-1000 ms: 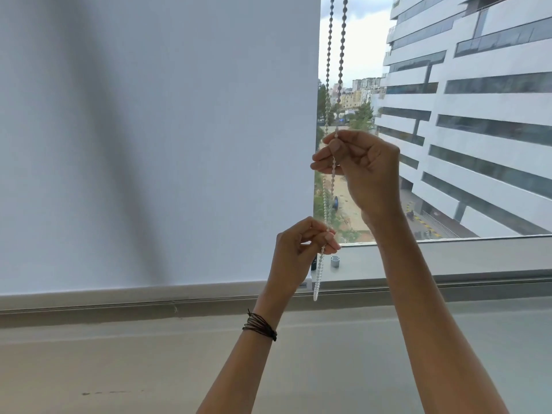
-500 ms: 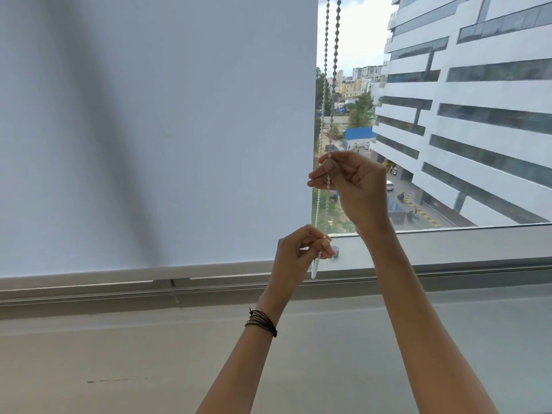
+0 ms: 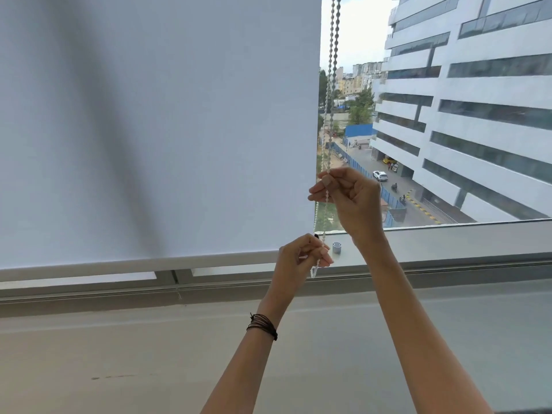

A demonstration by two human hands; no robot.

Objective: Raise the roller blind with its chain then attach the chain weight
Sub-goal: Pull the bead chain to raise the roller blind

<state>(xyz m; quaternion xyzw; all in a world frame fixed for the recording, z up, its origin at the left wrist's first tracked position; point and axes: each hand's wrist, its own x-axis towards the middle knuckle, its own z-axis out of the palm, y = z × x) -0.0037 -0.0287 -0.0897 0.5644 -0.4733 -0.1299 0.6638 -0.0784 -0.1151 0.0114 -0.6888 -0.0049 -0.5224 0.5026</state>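
Nearest to me, both of my forearms reach up and away, the left one with a dark corded wristband (image 3: pixel 262 325) round it. Beneath them runs a broad grey ledge (image 3: pixel 119 354).

My left hand (image 3: pixel 301 261) is the lower one. Its fingers are curled in, and the thumb and fingertips pinch the bead chain (image 3: pixel 330 100) close to its lower end, which hangs pale and blurred just below the fingers. My right hand (image 3: pixel 352 201) is higher and a little to the right. Its thumb and forefinger nip one strand of the chain, and the other fingers are folded loosely into the palm. From there the chain rises as two strands, side by side, out of the top of the view.

Just beyond my hands the white roller blind (image 3: pixel 164 130) covers the left part of the window. Its bottom rail (image 3: pixel 143 261) sits low, just above the window frame, with a narrow pale strip showing under it. The chain hangs along the blind's right edge.

On the sill (image 3: pixel 448 243), just right of my left hand, a small grey cylinder (image 3: pixel 337 248) stands upright.

Far off through the bare glass I see a white office building (image 3: pixel 478 115) and a white car (image 3: pixel 380 175) on the road below.
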